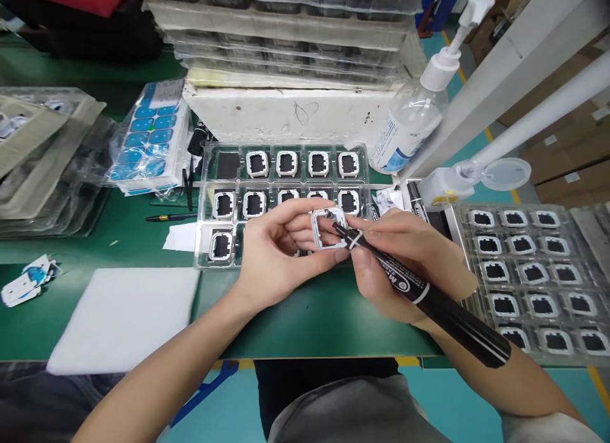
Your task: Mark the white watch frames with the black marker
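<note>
My left hand (281, 252) grips a small white square frame (316, 230) with rounded corners, holding it up above the tray. In my right hand (405, 258) is a thick black marker pen (443, 309), its tip at the right inner edge of the frame. Whether the tip touches the frame I cannot tell exactly. Behind and below my hands lies a clear plastic tray (203, 204) with similar white frames in its pockets; my left hand hides part of its lower row. One top-left pocket shows only a dark pad.
To the right sits another tray of frames (464, 239). A pump bottle (405, 125) and a smaller bottle (443, 185) stand behind. Stacked trays (286, 55) rise at the back. A white foam sheet (128, 316), a pen (170, 217) and a blue-and-white pack (152, 138) lie left.
</note>
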Available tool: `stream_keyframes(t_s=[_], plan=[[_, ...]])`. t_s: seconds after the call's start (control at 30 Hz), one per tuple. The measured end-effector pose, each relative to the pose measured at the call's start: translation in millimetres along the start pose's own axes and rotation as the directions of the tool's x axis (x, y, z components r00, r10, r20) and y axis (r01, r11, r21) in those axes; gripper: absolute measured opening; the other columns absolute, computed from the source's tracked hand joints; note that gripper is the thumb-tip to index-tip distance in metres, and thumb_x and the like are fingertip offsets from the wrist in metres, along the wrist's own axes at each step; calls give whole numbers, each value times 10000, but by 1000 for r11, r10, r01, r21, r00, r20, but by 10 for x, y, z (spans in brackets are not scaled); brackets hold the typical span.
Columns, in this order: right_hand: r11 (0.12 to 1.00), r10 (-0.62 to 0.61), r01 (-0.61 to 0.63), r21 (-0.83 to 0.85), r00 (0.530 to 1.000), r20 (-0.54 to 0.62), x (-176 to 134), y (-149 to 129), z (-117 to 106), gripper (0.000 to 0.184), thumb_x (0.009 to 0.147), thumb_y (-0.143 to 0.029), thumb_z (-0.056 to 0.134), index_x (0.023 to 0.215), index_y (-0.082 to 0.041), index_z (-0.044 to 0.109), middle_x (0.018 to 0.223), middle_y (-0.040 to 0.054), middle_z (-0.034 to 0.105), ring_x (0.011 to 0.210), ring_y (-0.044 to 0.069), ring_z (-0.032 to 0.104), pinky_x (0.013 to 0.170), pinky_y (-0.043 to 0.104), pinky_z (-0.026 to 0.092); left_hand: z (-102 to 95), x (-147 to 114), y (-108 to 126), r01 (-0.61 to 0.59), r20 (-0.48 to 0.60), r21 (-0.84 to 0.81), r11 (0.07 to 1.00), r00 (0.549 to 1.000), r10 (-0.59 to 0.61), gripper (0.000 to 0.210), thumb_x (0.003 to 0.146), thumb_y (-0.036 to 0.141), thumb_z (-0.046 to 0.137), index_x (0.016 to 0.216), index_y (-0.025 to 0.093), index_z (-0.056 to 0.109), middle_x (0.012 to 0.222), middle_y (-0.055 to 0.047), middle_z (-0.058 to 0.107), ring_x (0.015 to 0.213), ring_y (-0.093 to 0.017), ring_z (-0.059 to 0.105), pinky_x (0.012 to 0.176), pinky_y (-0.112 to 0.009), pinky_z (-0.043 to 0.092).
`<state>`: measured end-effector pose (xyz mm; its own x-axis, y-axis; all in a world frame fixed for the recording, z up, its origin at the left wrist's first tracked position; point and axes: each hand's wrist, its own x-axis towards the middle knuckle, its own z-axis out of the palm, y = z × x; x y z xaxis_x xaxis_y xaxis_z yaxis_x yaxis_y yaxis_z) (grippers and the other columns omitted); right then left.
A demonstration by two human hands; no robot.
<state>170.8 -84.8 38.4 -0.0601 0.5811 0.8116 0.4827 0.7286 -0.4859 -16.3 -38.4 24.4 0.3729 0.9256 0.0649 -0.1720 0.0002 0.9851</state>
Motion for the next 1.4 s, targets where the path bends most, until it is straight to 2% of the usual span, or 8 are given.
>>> stream_keyframes(t_s=[0.2,0.4,0.67,0.8,0.93,1.07,1.17,1.4], plan=[[1000,1,-1,1,1000,-5,-11,18,25,342,825,-52,794,1080,-270,727,938,45,817,834,262,829,673,383,711,12,-91,-23,-103,-59,141,985,992,113,597,640,237,1039,1178,223,780,972,-55,849,834,-223,824,717,-299,707],[999,-5,5,49,1000,-1,-26,49,43,339,813,-42,782,1078,-247,734,922,57,807,794,261,815,668,395,706,-22,-156,-44,-214,-29,267,940,973,229,587,720,164,968,1263,264,770,1014,-32,848,891,-226,826,819,-326,725],[996,11,-12,84,1000,21,-23,43,4,357,814,-18,785,1074,-257,733,928,56,794,843,265,819,747,416,742,-77,-108,-40,-279,17,351,894,956,292,456,826,240,927,1253,297,777,1088,-42,826,923,-210,802,857,-328,702],[997,-11,11,81,1000,-7,-30,42,29,338,804,-22,789,1052,-246,735,914,58,793,811,263,815,739,416,748,-83,-89,-73,-315,19,358,879,944,330,388,869,241,893,1236,308,784,1099,-44,818,916,-204,784,849,-339,686],[997,-43,46,67,998,-45,-51,59,48,327,797,-40,798,1042,-248,738,902,49,797,795,267,817,731,410,748,-93,-62,-137,-328,4,320,889,939,345,369,856,254,905,1204,278,785,1074,-54,808,934,-213,786,859,-344,677],[995,-76,78,68,997,-22,-67,67,18,351,798,-34,794,1078,-239,742,904,60,803,776,267,814,718,425,748,-114,8,-212,-339,32,196,920,940,339,461,778,278,973,1185,258,758,1032,-49,783,914,-202,787,848,-326,669],[996,-66,67,66,998,-9,-64,55,4,384,802,-25,781,1111,-249,737,901,55,803,809,272,820,722,430,747,-109,73,-240,-321,52,101,941,947,318,460,768,295,982,1153,255,732,1018,-43,764,918,-192,783,831,-310,663],[991,-117,121,59,991,-58,-16,28,61,330,795,-32,767,1061,-219,704,867,49,802,907,289,842,678,353,721,-44,170,-253,-277,131,-94,956,949,287,496,766,352,990,1108,261,643,995,-23,721,947,-179,771,818,-279,648]])
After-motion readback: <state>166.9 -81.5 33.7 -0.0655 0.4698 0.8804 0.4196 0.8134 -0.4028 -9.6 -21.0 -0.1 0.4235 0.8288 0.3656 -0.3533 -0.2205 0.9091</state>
